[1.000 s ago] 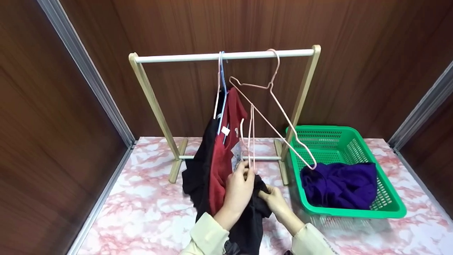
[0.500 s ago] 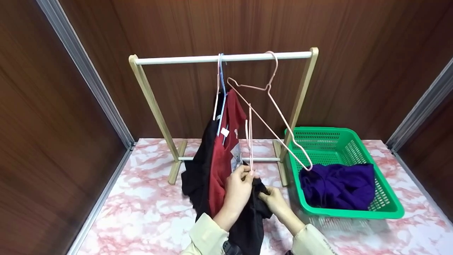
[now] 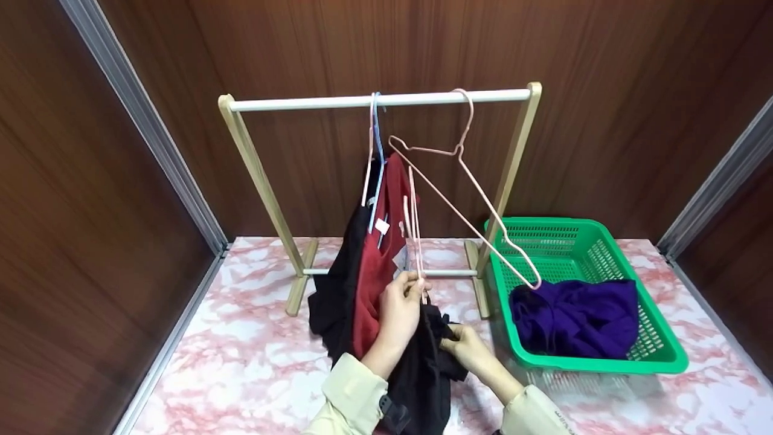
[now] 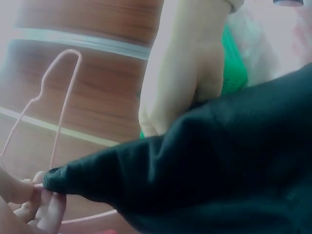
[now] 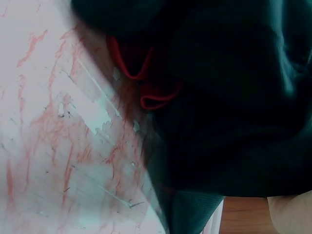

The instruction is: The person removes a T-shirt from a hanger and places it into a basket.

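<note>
- So the black garment (image 3: 423,380) hangs right in front of the clothes rack (image 3: 302,103), on the wearer's side; can't tell if it's a shirt or something else.
- Looks soft and floppy to me, probably light, a bit shiny in the left wrist view, so I'd guess it slides easily. Not fragile.
- The pink wire hanger (image 3: 416,235) in front of the rack is thin and should be the stiff bit, though a hard pull might bend it.
- Left hand (image 3: 398,308): fingers pinched together on that hanger, right where it meets the black cloth. Decent spot imo, close to the fabric edge.
- Right hand (image 3: 470,349): fingers curled in on the garment's edge, gripping a fold. I'd hold it by an edge like that, since a grab mid-cloth would just bunch up.
- The rack stands on a pink-and-white marbled tabletop (image 3: 241,362), which looks smooth. Brown wood-look wall (image 3: 386,36) behind it.
- Red garment (image 3: 374,272) hangs from the rack's bar, with another pink hanger (image 3: 483,194) bare toward the bar's right end.
- Right of the rack: green basket (image 3: 604,365) with purple cloth (image 3: 577,320) inside.
</note>
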Available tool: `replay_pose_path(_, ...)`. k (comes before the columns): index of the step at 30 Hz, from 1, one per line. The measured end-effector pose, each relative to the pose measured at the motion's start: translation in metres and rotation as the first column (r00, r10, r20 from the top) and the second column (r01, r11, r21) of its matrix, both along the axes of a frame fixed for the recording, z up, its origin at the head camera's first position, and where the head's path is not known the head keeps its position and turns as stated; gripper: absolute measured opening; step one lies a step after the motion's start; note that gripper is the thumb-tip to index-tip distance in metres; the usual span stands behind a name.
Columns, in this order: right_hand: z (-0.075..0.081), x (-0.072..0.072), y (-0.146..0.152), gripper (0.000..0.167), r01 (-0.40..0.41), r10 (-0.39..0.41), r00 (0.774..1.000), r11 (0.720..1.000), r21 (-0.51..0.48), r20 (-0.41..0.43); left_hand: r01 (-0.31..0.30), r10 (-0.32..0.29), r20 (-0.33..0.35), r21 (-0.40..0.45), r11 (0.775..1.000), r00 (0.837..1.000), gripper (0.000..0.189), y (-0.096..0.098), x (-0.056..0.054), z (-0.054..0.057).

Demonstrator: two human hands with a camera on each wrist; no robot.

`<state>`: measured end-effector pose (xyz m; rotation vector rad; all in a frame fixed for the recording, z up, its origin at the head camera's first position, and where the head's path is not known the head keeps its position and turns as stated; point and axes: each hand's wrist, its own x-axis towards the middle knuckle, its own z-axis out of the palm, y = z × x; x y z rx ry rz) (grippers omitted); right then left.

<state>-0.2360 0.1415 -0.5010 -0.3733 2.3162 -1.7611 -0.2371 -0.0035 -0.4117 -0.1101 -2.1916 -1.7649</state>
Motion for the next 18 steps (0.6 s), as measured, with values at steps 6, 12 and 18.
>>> replay_pose_path(6, -0.005, -0.002, 0.004, 0.011, -0.025, 0.024, 0.999, 0.999, 0.036, 0.037, -0.02, 0.018, 0.034, 0.074, 0.997, 0.999, 0.017, -0.001, -0.012, -0.004)
replay_pose_path(12, -0.007, -0.001, 0.012, 0.018, -0.105, 0.099, 0.992, 0.992, 0.072, 0.08, -0.033, 0.029, 0.034, 0.123, 0.992, 0.999, 0.02, -0.002, -0.022, -0.008)
replay_pose_path(18, -0.001, 0.003, 0.019, 0.007, -0.235, 0.227, 0.968, 0.969, 0.076, 0.108, -0.031, 0.029, 0.013, 0.197, 0.98, 1.0, 0.022, -0.006, -0.03, -0.009)
